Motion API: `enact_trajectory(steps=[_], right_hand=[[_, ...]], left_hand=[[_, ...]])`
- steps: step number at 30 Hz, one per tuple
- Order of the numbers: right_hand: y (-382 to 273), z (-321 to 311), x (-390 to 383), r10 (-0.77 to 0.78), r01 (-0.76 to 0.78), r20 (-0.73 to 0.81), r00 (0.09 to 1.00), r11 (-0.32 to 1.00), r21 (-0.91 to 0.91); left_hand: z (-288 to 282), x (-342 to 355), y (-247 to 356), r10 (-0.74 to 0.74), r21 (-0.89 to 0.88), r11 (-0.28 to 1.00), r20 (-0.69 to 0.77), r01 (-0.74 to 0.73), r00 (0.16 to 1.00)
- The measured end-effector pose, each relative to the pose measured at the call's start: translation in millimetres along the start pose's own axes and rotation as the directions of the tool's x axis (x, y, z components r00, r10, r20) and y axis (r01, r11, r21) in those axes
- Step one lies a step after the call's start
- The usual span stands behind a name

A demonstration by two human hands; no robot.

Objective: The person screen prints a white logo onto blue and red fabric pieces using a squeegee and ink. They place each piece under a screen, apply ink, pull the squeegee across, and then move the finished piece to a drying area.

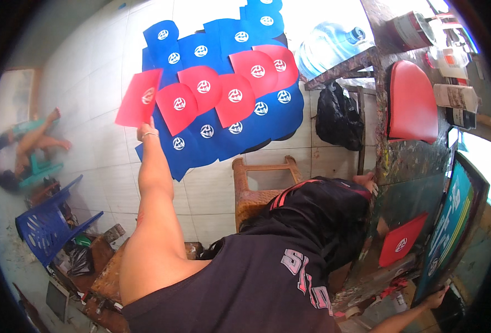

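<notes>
My left hand [147, 131], arm stretched forward, grips the lower corner of a red sheet [132, 102] with a white round emblem. The sheet is held over the left end of a floor spread of similar round-ended pieces. Several red pieces [234, 99] lie there overlapping blue pieces [201, 50] with the same emblem. At the lower right, my right hand [437, 298] is closed on the lower edge of a teal printing screen [451, 216], which stands tilted above the worktable. Another red printed sheet [403, 238] lies flat on the table beside the screen.
A stained worktable [392, 161] runs along my right, carrying a red padded piece [413, 102] and cans [411, 30]. Beyond are a water jug [328, 47] and black plastic bag [338, 119]. A brown stool [265, 191] stands ahead; a blue chair [46, 230] and a seated person [26, 144] are left.
</notes>
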State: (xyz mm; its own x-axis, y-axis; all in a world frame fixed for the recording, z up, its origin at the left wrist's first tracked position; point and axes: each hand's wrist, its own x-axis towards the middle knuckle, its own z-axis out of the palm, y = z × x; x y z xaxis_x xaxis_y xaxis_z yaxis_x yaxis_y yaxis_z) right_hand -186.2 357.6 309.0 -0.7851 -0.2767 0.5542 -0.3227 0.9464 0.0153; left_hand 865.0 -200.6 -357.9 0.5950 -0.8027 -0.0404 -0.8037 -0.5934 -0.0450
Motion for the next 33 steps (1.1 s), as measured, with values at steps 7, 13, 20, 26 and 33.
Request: enact_trajectory(steps=[7, 13, 20, 26, 33], right_hand=[[-31.3, 6.6, -33.4, -0.013, 0.012, -0.011, 1.000, 0.998, -0.063], [-21.6, 33.2, -48.2, -0.066, 0.067, -0.048, 0.997, 0.998, 0.014], [-2.7, 18.4, -35.8, -0.190, 0.190, -0.044, 0.981, 0.982, -0.012], [-59.9, 5.1, -57.6, 0.252, -0.577, 0.521, 0.815, 0.430, 0.694], [-43.8, 3.7, 21.1, -0.126, 0.122, 0.046, 0.991, 0.989, 0.089]], left_hand=[[50.3, 13.5, -67.7, -0.464, -0.152, 0.788, 0.491, 0.597, 0.737], [34.8, -59.1, -34.8, -0.424, 0.038, 0.863, 0.594, 0.504, 0.683], [-81.3, -274.3, 238.9, 0.085, -0.887, 0.461, 0.056, 0.010, 0.995], [-314.5, -443.7, 390.1, 0.933, -0.904, -0.269, -0.330, -0.332, 0.143], [-405.3, -695.9, 449.1, 0.406, -0.589, -0.808, -0.522, -0.027, -0.751]])
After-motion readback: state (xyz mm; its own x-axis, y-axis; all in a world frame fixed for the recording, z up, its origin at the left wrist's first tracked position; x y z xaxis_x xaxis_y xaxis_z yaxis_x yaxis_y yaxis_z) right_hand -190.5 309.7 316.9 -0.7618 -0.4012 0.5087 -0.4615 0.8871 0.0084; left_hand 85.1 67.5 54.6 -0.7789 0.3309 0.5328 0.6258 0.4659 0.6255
